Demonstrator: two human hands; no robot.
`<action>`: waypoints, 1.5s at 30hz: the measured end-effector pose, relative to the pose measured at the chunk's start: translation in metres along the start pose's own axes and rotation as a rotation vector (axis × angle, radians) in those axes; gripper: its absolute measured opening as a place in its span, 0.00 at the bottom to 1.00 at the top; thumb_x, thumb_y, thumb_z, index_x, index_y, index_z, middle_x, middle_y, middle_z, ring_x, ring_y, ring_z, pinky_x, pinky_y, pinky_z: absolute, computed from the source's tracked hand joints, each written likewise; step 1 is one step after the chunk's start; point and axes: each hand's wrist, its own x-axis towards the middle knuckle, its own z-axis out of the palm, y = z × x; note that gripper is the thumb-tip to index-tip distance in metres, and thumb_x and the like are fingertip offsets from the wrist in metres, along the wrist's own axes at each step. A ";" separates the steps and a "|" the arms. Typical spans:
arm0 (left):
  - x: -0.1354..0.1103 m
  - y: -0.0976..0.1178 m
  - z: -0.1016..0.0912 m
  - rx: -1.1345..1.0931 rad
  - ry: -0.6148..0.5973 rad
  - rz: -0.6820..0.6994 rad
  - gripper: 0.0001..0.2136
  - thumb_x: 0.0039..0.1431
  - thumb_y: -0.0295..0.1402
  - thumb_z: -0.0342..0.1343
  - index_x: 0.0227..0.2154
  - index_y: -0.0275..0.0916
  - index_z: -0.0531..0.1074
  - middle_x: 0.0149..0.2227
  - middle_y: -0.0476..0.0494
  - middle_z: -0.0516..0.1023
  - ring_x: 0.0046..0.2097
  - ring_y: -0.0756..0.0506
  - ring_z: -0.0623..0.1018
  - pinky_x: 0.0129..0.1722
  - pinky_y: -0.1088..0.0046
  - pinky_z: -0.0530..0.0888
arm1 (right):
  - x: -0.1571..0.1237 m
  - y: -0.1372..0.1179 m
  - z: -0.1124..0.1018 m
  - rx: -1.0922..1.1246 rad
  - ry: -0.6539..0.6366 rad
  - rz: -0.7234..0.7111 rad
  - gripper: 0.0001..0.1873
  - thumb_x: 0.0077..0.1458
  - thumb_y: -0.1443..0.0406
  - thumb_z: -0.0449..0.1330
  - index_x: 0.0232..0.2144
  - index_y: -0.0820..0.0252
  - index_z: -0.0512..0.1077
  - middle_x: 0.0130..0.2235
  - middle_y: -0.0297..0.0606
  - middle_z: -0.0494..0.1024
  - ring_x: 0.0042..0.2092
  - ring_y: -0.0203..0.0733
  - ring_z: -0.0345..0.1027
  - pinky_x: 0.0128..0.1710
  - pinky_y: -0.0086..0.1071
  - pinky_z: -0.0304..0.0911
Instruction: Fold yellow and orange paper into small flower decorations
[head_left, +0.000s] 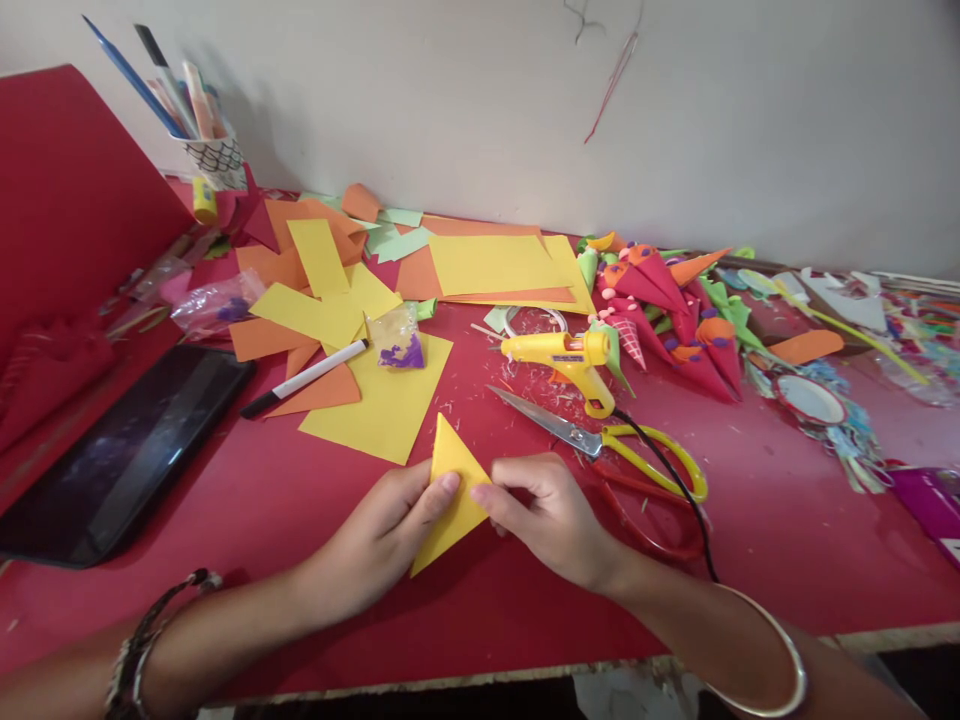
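A folded triangle of yellow paper point(456, 462) is held between both hands above the red table, one point facing away from me. My left hand point(390, 515) grips its left edge, thumb lying on the top face. On the other side, my right hand point(546, 512) pinches the right corner between thumb and curled fingers. Just beyond my right hand lie scissors point(592, 440) with yellow and red handles. A yellow hot glue gun point(562, 350) rests behind them, its black cord running toward my right forearm. Flat yellow paper point(390, 430) lies past my left hand.
A phone point(127, 450) lies at left, near a white marker point(315, 375). Cut paper sheets point(487, 265) cover the back, with a small bag of purple bits point(401, 340). Colourful paper cones point(667, 310) pile at right. A pen cup point(214, 160) stands by the wall.
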 end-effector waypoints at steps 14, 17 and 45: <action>-0.002 0.005 -0.001 0.135 -0.071 0.039 0.14 0.59 0.40 0.41 0.27 0.37 0.65 0.26 0.49 0.69 0.28 0.51 0.67 0.29 0.78 0.68 | -0.001 0.005 0.003 0.291 -0.186 0.105 0.22 0.56 0.54 0.47 0.15 0.61 0.57 0.17 0.29 0.60 0.21 0.28 0.55 0.20 0.24 0.51; -0.002 0.004 -0.001 0.217 -0.072 0.070 0.14 0.59 0.39 0.42 0.27 0.36 0.66 0.26 0.49 0.69 0.28 0.51 0.66 0.29 0.78 0.67 | -0.001 0.004 0.003 0.252 -0.197 0.091 0.23 0.56 0.54 0.47 0.15 0.61 0.57 0.16 0.29 0.60 0.20 0.28 0.56 0.19 0.24 0.52; 0.002 -0.003 -0.007 0.262 -0.208 0.123 0.14 0.57 0.38 0.48 0.22 0.34 0.68 0.20 0.51 0.70 0.22 0.55 0.67 0.22 0.83 0.63 | 0.001 0.003 0.000 0.019 -0.235 -0.135 0.23 0.59 0.58 0.45 0.17 0.63 0.65 0.18 0.31 0.65 0.21 0.28 0.57 0.22 0.22 0.52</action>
